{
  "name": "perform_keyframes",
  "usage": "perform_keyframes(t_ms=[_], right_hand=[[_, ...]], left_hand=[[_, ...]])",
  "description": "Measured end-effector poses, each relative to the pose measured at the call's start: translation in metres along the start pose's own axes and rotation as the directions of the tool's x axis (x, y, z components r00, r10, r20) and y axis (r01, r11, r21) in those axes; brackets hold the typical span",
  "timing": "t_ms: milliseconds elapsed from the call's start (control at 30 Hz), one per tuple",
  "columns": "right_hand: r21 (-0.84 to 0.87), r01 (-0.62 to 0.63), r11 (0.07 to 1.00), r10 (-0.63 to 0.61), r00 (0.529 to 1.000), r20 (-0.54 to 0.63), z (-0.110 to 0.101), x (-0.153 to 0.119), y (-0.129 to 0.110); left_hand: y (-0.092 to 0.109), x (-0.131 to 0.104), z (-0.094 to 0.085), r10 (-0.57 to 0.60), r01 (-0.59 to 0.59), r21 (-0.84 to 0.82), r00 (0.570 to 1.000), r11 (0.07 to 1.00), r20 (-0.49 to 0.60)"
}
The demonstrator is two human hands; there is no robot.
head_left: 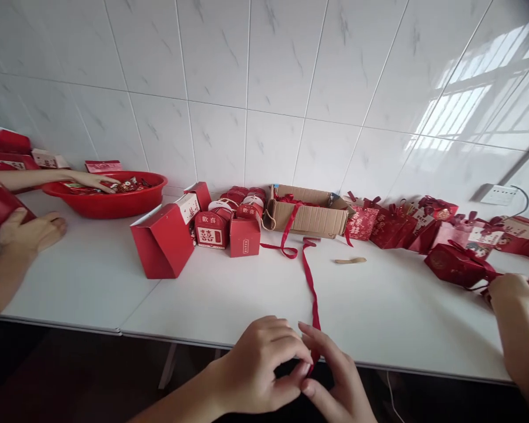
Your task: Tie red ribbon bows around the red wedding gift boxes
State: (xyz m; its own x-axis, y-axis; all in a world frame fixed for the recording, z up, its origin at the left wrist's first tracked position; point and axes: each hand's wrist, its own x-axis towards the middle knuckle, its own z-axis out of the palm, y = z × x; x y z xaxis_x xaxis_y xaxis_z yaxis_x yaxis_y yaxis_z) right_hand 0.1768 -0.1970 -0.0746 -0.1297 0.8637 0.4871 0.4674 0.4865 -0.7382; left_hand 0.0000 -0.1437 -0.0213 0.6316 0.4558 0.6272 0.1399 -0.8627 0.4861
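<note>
My left hand (pixel 264 364) is at the front edge of the white table, its thumb and fingers pinched on the end of a dark red ribbon (pixel 311 285). Close against it on the right, my right hand (pixel 335 376) has its fingers curved around the same ribbon end, thumb near the left fingertips. From between the hands the ribbon runs back over the tabletop to a small folded end in front of a cardboard box (pixel 309 220). Another red ribbon (pixel 285 238) hangs out of this box.
Red gift boxes (pixel 167 244) stand left of centre, and red bags (pixel 392 226) line the right. A wooden stick (pixel 350 260) lies on the table (pixel 247 299). One person's hand reaches into a red basin (pixel 110 202); another person's hand (pixel 514 294) is at far right.
</note>
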Motion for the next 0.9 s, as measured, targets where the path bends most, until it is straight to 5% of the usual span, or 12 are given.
perform_keyframes(t_ms=[200, 267, 367, 467, 633, 800, 900], right_hand=[[-0.036, -0.122, 0.992, 0.122, 0.993, -0.001, 0.008, 0.006, 0.003], [-0.047, -0.164, 0.985, 0.165, 0.986, 0.024, 0.003, 0.006, 0.005], [-0.045, -0.236, 0.971, 0.237, 0.971, 0.023, -0.013, 0.005, 0.009], [-0.041, -0.265, 0.964, 0.265, 0.964, 0.02, -0.03, 0.004, 0.014], [-0.103, -0.232, 0.967, 0.237, 0.971, 0.039, -0.048, 0.01, 0.029], [-0.269, -0.165, 0.949, 0.198, 0.975, 0.101, -0.056, 0.026, 0.055], [-0.328, -0.161, 0.931, 0.207, 0.972, 0.11, -0.06, 0.033, 0.068]], left_hand=[[-0.006, -0.012, -0.029, -0.306, 0.295, -0.116, 0.947, 0.948, -0.096], [-0.015, -0.016, -0.038, -0.464, 0.432, -0.248, 0.882, 0.867, -0.087], [-0.031, -0.023, -0.053, -0.683, 0.551, -0.568, 0.73, 0.611, -0.026], [-0.046, -0.029, -0.073, -0.817, 0.444, -0.788, 0.562, 0.427, -0.127], [-0.059, -0.036, -0.098, -0.905, 0.209, -0.904, 0.294, 0.374, -0.307], [-0.06, -0.058, -0.115, -0.932, 0.205, -0.912, 0.143, 0.356, -0.332], [-0.072, -0.077, -0.128, -0.902, 0.232, -0.872, 0.105, 0.431, -0.419]])
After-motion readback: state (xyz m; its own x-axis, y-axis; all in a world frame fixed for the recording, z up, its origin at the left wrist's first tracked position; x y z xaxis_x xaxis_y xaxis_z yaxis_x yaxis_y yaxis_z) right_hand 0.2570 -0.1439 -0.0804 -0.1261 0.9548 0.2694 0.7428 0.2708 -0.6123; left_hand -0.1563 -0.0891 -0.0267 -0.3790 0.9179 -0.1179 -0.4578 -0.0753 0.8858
